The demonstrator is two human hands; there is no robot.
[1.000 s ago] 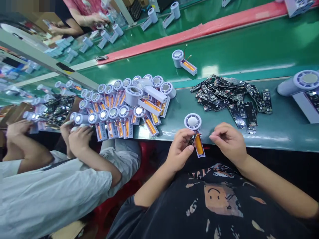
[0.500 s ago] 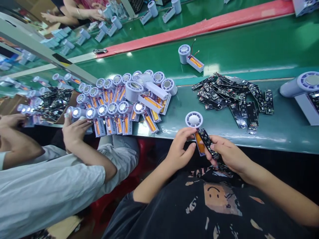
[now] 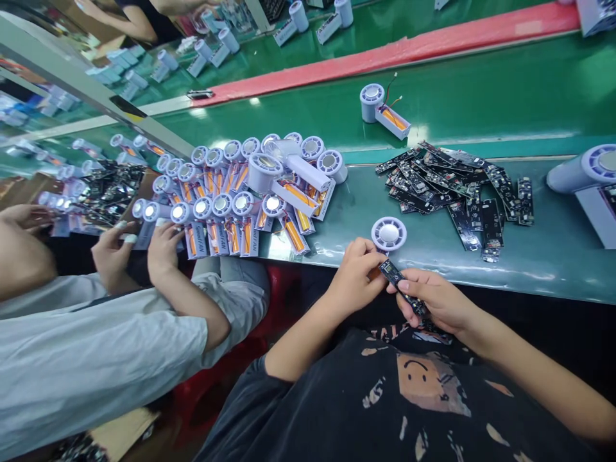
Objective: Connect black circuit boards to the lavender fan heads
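Note:
A light purple handheld fan (image 3: 389,235) has its round head at the green table's front edge, with its handle mostly hidden behind my hands. My left hand (image 3: 357,273) is closed around the handle area, thumb and fingers pinched beside the upper end of a black circuit board (image 3: 392,273). Whatever lies between those fingertips is too small to make out. My right hand (image 3: 436,296) grips the board's lower part between thumb and fingers, tilted over my lap. Just beyond lies a pile of similar circuit boards (image 3: 433,176).
Several fans with orange batteries (image 3: 221,205) crowd the table to the left. One open fan (image 3: 373,102) with loose wires stands on the green belt (image 3: 481,96). Another fan (image 3: 587,170) is at the far right. A co-worker's hands (image 3: 163,250) are at the left.
My left hand has closed in over the fan's handle and the board's upper end, covering the orange battery seen before. The co-worker's hands at the left have shifted.

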